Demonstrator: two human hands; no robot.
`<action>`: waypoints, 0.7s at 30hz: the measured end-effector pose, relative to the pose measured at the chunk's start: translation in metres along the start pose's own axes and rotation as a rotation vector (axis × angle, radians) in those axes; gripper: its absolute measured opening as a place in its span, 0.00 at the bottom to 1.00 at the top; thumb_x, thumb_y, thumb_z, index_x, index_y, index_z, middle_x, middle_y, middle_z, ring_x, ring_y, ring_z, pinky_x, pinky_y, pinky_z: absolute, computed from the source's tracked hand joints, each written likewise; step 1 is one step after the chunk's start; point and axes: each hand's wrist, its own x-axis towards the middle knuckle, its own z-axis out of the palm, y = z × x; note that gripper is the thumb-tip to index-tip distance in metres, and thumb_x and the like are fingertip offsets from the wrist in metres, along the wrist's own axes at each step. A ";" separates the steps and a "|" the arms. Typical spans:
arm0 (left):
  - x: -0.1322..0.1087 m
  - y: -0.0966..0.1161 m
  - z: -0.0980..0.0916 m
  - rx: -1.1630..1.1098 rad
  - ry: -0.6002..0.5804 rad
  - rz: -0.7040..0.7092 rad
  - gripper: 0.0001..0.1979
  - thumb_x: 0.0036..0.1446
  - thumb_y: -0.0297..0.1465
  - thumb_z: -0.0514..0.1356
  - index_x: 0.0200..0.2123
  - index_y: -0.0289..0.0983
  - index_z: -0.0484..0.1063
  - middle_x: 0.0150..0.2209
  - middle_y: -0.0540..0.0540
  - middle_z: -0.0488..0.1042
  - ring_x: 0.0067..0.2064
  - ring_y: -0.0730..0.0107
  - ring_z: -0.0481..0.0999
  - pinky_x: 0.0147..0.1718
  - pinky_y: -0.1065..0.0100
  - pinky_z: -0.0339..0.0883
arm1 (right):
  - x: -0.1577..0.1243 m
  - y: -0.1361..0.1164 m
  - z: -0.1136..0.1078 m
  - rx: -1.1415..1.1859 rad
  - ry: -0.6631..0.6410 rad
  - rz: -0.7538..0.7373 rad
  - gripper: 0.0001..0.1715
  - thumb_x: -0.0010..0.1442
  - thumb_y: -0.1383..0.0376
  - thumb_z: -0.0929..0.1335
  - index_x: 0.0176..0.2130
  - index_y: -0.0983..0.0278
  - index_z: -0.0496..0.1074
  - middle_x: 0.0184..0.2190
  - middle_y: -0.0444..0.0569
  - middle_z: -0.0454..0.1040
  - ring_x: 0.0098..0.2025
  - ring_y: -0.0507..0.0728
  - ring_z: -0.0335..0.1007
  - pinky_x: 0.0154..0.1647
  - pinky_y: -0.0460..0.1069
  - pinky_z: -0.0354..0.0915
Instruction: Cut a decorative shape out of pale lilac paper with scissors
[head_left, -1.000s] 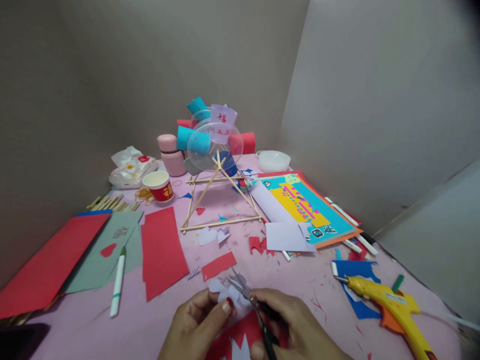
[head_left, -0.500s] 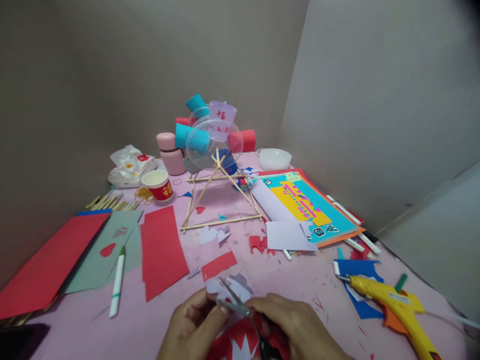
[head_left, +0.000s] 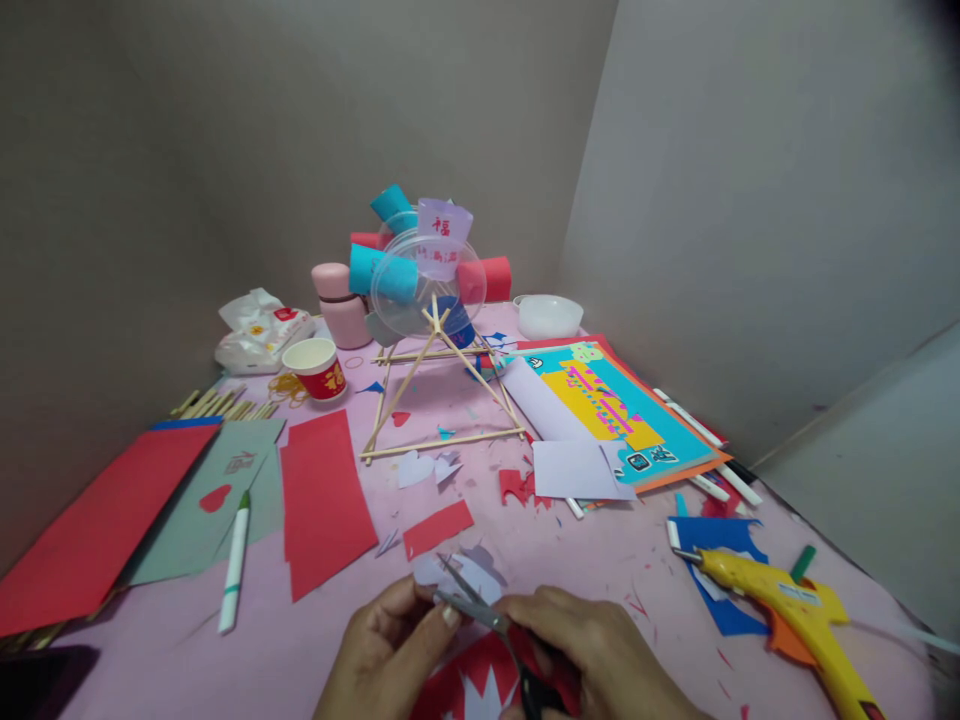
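In the head view, my right hand [head_left: 577,640] is closed around the dark handles of a pair of scissors [head_left: 480,612]. The blades point up and left, slightly parted, over a piece of pale lavender paper [head_left: 429,571]. My left hand [head_left: 397,640] pinches that paper between thumb and fingers, close beside the lower blade. Below the scissors, between my hands, lies red paper [head_left: 439,690] with a jagged white shape [head_left: 484,695] on it. Just beyond the lavender piece is a red paper strip [head_left: 439,530]. My palms hide part of the handles.
A stick frame [head_left: 405,400] carries a clear wheel with coloured paper cups [head_left: 382,272]. A yellow glue gun [head_left: 780,585] lies at right, a marker [head_left: 235,565] and red sheets [head_left: 326,505] at left. Behind stand a paper cup [head_left: 319,375], a pink flask [head_left: 345,310] and a white bowl [head_left: 551,317].
The scissor blades have come a little closer together at the lavender paper. Both hands stay in nearly the same place, and the other things have not moved.
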 end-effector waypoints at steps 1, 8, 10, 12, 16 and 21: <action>0.001 0.000 0.000 -0.014 -0.007 -0.007 0.09 0.50 0.37 0.65 0.35 0.42 0.81 0.35 0.47 0.83 0.41 0.57 0.78 0.45 0.63 0.67 | 0.000 0.000 0.000 -0.004 0.006 0.005 0.28 0.45 0.57 0.69 0.47 0.57 0.73 0.26 0.46 0.71 0.24 0.55 0.63 0.24 0.47 0.55; 0.002 -0.004 -0.001 -0.074 -0.041 -0.028 0.08 0.51 0.37 0.64 0.36 0.44 0.81 0.34 0.49 0.83 0.39 0.60 0.78 0.44 0.65 0.67 | 0.001 -0.007 -0.004 -0.066 -0.026 0.047 0.30 0.43 0.62 0.69 0.48 0.58 0.73 0.30 0.50 0.75 0.28 0.58 0.68 0.26 0.48 0.57; 0.001 -0.005 -0.001 -0.076 -0.036 -0.018 0.08 0.51 0.37 0.65 0.35 0.44 0.81 0.33 0.49 0.83 0.39 0.60 0.78 0.43 0.65 0.67 | 0.001 -0.008 -0.006 -0.082 -0.037 0.056 0.31 0.42 0.62 0.70 0.49 0.58 0.73 0.31 0.50 0.76 0.29 0.59 0.69 0.27 0.48 0.58; 0.001 -0.003 0.000 -0.068 -0.010 -0.004 0.08 0.50 0.37 0.65 0.34 0.44 0.81 0.33 0.49 0.83 0.38 0.60 0.78 0.43 0.65 0.68 | 0.001 -0.007 -0.007 -0.101 -0.047 0.054 0.31 0.42 0.62 0.70 0.49 0.58 0.73 0.32 0.50 0.76 0.30 0.59 0.70 0.27 0.48 0.58; 0.000 0.001 0.004 -0.025 0.012 0.003 0.09 0.48 0.37 0.66 0.33 0.43 0.82 0.32 0.49 0.83 0.38 0.58 0.78 0.43 0.64 0.69 | 0.001 -0.006 -0.008 -0.125 -0.056 0.043 0.31 0.42 0.62 0.71 0.49 0.55 0.72 0.31 0.48 0.76 0.29 0.58 0.70 0.26 0.47 0.57; -0.002 0.004 0.007 0.034 0.059 0.024 0.07 0.48 0.36 0.65 0.32 0.43 0.81 0.33 0.49 0.83 0.38 0.58 0.78 0.42 0.65 0.70 | 0.000 -0.007 -0.011 -0.094 -0.071 0.029 0.31 0.43 0.62 0.72 0.49 0.55 0.72 0.32 0.48 0.76 0.30 0.58 0.71 0.26 0.47 0.57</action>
